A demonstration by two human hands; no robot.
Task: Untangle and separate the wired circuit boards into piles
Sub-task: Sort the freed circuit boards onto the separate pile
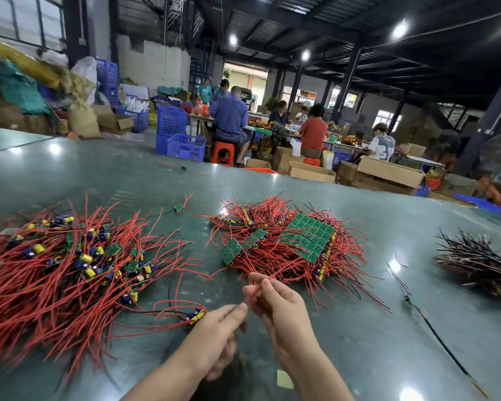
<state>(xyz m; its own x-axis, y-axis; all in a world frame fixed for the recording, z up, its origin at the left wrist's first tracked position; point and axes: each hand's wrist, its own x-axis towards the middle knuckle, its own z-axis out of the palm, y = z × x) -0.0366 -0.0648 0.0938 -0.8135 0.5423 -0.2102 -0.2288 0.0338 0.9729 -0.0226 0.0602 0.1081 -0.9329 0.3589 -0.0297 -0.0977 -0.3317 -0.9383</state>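
Two heaps of wired circuit boards lie on the green table [359, 328]. The left pile [70, 264] is single small boards with blue and yellow capacitors and red wires. The middle pile [287, 244] has larger green board panels [310, 237] tangled in red wires. My right hand [278, 305] pinches a red wire [258, 287] leading up into the middle pile. My left hand [217, 328] has thumb and forefinger together at that wire's lower end, blurred. One small board with capacitors [196, 314] lies just left of my left hand.
A bundle of dark wired boards [480, 261] sits at the right, and a single black-wired board [411, 301] lies in front of it. Two stray small boards [177, 208] [184, 168] lie farther back. People work at tables beyond the far edge, among crates and cardboard boxes.
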